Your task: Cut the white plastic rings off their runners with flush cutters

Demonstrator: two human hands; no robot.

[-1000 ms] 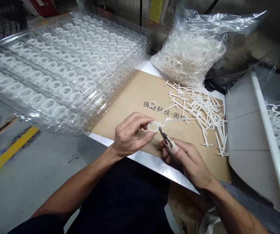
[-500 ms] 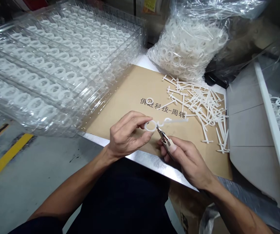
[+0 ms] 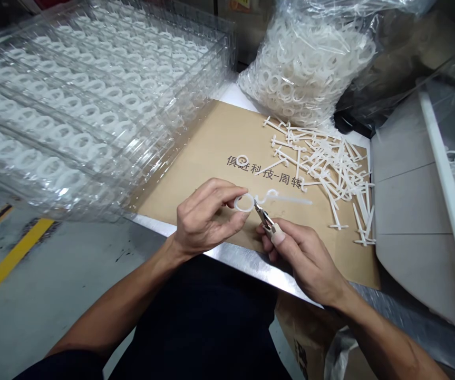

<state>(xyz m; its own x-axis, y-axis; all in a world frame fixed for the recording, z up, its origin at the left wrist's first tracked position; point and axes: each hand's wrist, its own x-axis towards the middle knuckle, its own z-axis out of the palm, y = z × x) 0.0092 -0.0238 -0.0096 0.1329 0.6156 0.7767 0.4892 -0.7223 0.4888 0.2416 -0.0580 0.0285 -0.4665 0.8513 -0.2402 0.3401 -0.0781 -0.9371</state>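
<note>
Between the thumb and fingers of my left hand (image 3: 205, 217) is a white plastic ring (image 3: 243, 202), pinched at its left side. My right hand (image 3: 296, 250) is wrapped round a pair of metal nippers (image 3: 264, 215). The nippers' tips touch or nearly touch the ring's right edge. From that same spot a thin white plastic stem (image 3: 290, 199) with a curl near its start reaches right, above the cardboard. Whether the stem is still joined to the ring cannot be made out. A small loose ring (image 3: 242, 159) lies on the cardboard sheet (image 3: 195, 158) beyond my hands.
Many white plastic sprue sticks (image 3: 326, 163) are heaped at the sheet's right. Behind stands a clear bag of rings (image 3: 294, 74). Stacked clear trays (image 3: 104, 105) holding white rings fill the left. A white-edged bin (image 3: 436, 174) with more rings is at right.
The stem at the nippers' tips has swung slightly, its far end now lower and further right. Both hands keep nearly the same place and grip. The camera view has shifted a little.
</note>
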